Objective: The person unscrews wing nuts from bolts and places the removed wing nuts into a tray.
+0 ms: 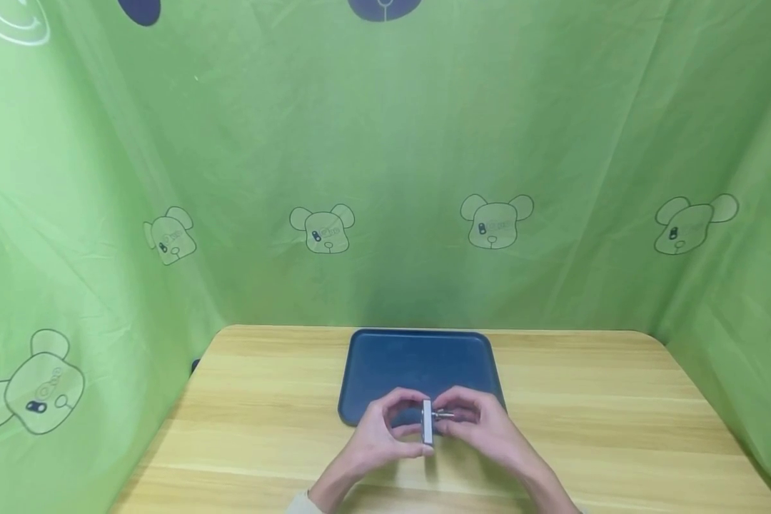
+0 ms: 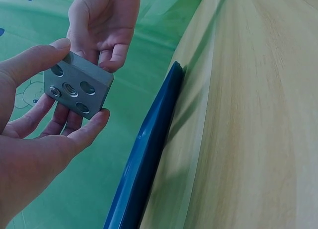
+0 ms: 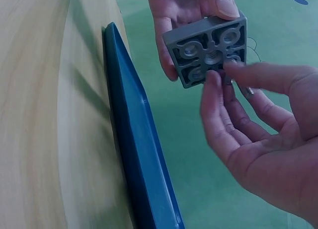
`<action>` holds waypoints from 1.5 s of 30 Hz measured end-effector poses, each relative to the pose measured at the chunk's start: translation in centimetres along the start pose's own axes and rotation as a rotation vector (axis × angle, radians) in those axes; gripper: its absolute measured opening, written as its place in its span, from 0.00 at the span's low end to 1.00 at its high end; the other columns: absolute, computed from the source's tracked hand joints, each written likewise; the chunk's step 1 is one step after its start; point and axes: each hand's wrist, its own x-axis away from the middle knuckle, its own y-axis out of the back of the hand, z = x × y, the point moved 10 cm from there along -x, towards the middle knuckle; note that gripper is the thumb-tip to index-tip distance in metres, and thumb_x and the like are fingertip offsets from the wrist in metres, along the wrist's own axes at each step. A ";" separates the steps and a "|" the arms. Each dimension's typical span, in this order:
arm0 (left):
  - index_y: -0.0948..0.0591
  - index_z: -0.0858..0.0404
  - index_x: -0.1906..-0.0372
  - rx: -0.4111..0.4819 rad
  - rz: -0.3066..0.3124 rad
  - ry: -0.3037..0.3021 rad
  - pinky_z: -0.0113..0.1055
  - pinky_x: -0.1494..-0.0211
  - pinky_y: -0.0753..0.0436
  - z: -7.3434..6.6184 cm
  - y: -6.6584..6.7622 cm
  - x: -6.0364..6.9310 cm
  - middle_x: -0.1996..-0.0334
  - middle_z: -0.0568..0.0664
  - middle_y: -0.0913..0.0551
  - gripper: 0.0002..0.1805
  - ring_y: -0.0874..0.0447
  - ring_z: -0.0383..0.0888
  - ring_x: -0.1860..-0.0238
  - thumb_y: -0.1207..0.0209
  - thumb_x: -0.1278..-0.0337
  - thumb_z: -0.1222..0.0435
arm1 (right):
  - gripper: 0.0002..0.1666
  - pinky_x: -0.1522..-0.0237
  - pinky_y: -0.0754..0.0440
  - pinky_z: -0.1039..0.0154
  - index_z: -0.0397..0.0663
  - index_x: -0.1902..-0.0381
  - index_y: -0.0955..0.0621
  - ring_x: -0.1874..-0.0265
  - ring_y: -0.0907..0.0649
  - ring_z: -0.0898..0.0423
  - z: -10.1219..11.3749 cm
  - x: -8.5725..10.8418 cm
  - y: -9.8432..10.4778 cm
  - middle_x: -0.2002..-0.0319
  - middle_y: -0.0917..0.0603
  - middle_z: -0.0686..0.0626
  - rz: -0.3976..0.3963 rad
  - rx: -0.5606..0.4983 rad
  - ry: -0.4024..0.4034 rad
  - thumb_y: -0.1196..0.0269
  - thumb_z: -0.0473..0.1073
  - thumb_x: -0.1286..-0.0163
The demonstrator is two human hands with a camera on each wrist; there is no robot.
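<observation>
We see the left grip (image 1: 378, 437) holding a square grey metal block (image 1: 427, 422), the right grip (image 1: 485, 426) pinching a silver metal rod (image 1: 446, 415) perpendicular to its face.

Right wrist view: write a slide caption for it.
Left hand holds a holed block; right hand pinches a screw at its face.

The site was a makeshift work booth: green, bear-printed hanging sheeting (image 1: 411, 143) enclosed a round-cornered, light wood-grain table (image 1: 597, 407) on three sides.
</observation>
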 end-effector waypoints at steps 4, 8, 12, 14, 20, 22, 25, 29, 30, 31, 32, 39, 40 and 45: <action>0.25 0.75 0.39 0.004 0.004 0.001 0.50 0.33 0.17 -0.1 0.0 0.0 0.39 0.67 0.26 0.36 0.28 0.67 0.35 0.28 0.61 0.85 | 0.15 0.49 0.09 0.60 0.38 0.50 0.18 0.53 0.12 0.51 -0.2 -0.1 0.1 0.50 0.16 0.37 0.000 0.014 -0.002 0.30 0.37 0.33; 0.27 0.77 0.39 -0.001 0.009 -0.004 0.50 0.33 0.17 -0.3 -0.1 0.0 0.38 0.71 0.28 0.36 0.28 0.67 0.35 0.28 0.60 0.84 | 0.15 0.51 0.08 0.54 0.35 0.49 0.18 0.54 0.11 0.49 -0.4 -0.2 0.2 0.51 0.16 0.36 -0.013 -0.017 -0.026 0.34 0.41 0.27; 0.25 0.75 0.39 -0.012 0.011 -0.022 0.49 0.33 0.17 -0.6 -0.1 0.1 0.39 0.68 0.26 0.36 0.26 0.66 0.36 0.28 0.60 0.83 | 0.18 0.53 0.08 0.52 0.31 0.49 0.19 0.58 0.11 0.46 -0.7 -0.1 0.3 0.53 0.15 0.35 -0.028 -0.057 -0.073 0.39 0.44 0.23; 0.25 0.73 0.39 -0.011 0.012 -0.032 0.48 0.33 0.17 -0.6 -0.1 0.1 0.40 0.64 0.24 0.36 0.26 0.66 0.36 0.28 0.60 0.83 | 0.20 0.52 0.08 0.53 0.28 0.49 0.20 0.59 0.12 0.46 -0.8 -0.1 0.3 0.53 0.15 0.33 -0.028 -0.080 -0.090 0.41 0.44 0.21; 0.26 0.76 0.39 -0.012 0.013 -0.033 0.48 0.34 0.17 -0.5 -0.1 0.0 0.40 0.59 0.23 0.36 0.28 0.70 0.36 0.28 0.60 0.83 | 0.22 0.52 0.08 0.52 0.24 0.49 0.21 0.61 0.12 0.47 -0.9 -0.1 0.1 0.55 0.16 0.31 -0.022 -0.101 -0.100 0.42 0.44 0.20; 0.27 0.78 0.39 -0.011 0.012 -0.024 0.49 0.34 0.17 -0.4 -0.1 0.0 0.40 0.59 0.23 0.37 0.28 0.70 0.36 0.28 0.60 0.83 | 0.21 0.52 0.08 0.48 0.25 0.50 0.20 0.61 0.12 0.47 -0.9 -0.1 0.1 0.57 0.15 0.32 -0.020 -0.083 -0.093 0.41 0.44 0.21; 0.27 0.77 0.39 -0.007 0.011 -0.009 0.49 0.33 0.17 -0.3 -0.1 0.1 0.40 0.58 0.23 0.37 0.28 0.70 0.35 0.27 0.61 0.83 | 0.20 0.52 0.09 0.47 0.27 0.51 0.19 0.61 0.11 0.47 -0.9 -0.1 0.2 0.59 0.13 0.35 -0.021 -0.066 -0.092 0.38 0.44 0.23; 0.25 0.74 0.39 -0.007 0.006 -0.008 0.49 0.33 0.17 -0.2 0.0 0.1 0.40 0.58 0.23 0.36 0.28 0.70 0.35 0.27 0.61 0.83 | 0.20 0.50 0.08 0.53 0.27 0.51 0.19 0.59 0.11 0.47 -1.0 -0.1 0.3 0.57 0.13 0.35 -0.024 -0.080 -0.099 0.35 0.43 0.26; 0.25 0.74 0.39 -0.009 0.005 -0.013 0.49 0.34 0.17 -0.2 0.0 0.1 0.40 0.58 0.23 0.36 0.28 0.70 0.35 0.27 0.61 0.83 | 0.21 0.50 0.09 0.54 0.26 0.50 0.19 0.58 0.11 0.47 -1.0 -0.1 0.3 0.56 0.14 0.35 -0.024 -0.086 -0.097 0.35 0.43 0.26; 0.25 0.73 0.40 -0.010 0.005 -0.019 0.49 0.34 0.17 -0.3 0.0 0.1 0.40 0.58 0.23 0.36 0.28 0.69 0.35 0.27 0.61 0.83 | 0.21 0.49 0.09 0.56 0.26 0.50 0.20 0.57 0.11 0.47 -0.9 -0.1 0.3 0.55 0.14 0.35 -0.023 -0.091 -0.092 0.35 0.43 0.26; 0.24 0.73 0.40 -0.012 0.005 -0.022 0.49 0.34 0.17 -0.3 0.0 0.1 0.41 0.58 0.23 0.36 0.28 0.69 0.36 0.27 0.61 0.83 | 0.21 0.49 0.09 0.56 0.25 0.49 0.20 0.56 0.11 0.47 -0.9 -0.1 0.3 0.54 0.14 0.35 -0.022 -0.100 -0.088 0.34 0.42 0.27; 0.25 0.75 0.39 -0.015 0.011 -0.029 0.49 0.34 0.16 -0.3 0.0 0.1 0.40 0.62 0.24 0.36 0.25 0.62 0.37 0.27 0.60 0.83 | 0.20 0.48 0.09 0.57 0.30 0.48 0.19 0.53 0.11 0.49 -0.6 0.0 0.4 0.51 0.15 0.34 -0.032 -0.097 -0.069 0.31 0.39 0.30; 0.25 0.75 0.39 -0.013 0.009 -0.025 0.49 0.34 0.16 -0.2 0.0 0.1 0.40 0.63 0.24 0.36 0.24 0.61 0.37 0.27 0.60 0.83 | 0.20 0.48 0.09 0.58 0.31 0.48 0.19 0.53 0.11 0.50 -0.6 0.0 0.5 0.51 0.15 0.35 -0.036 -0.081 -0.071 0.30 0.39 0.31; 0.24 0.71 0.40 -0.011 0.001 -0.003 0.49 0.34 0.17 -0.1 0.1 0.0 0.40 0.62 0.24 0.36 0.23 0.58 0.37 0.27 0.61 0.84 | 0.20 0.49 0.10 0.62 0.35 0.48 0.18 0.54 0.11 0.50 -0.6 0.1 0.6 0.51 0.14 0.37 -0.045 -0.029 -0.089 0.28 0.38 0.35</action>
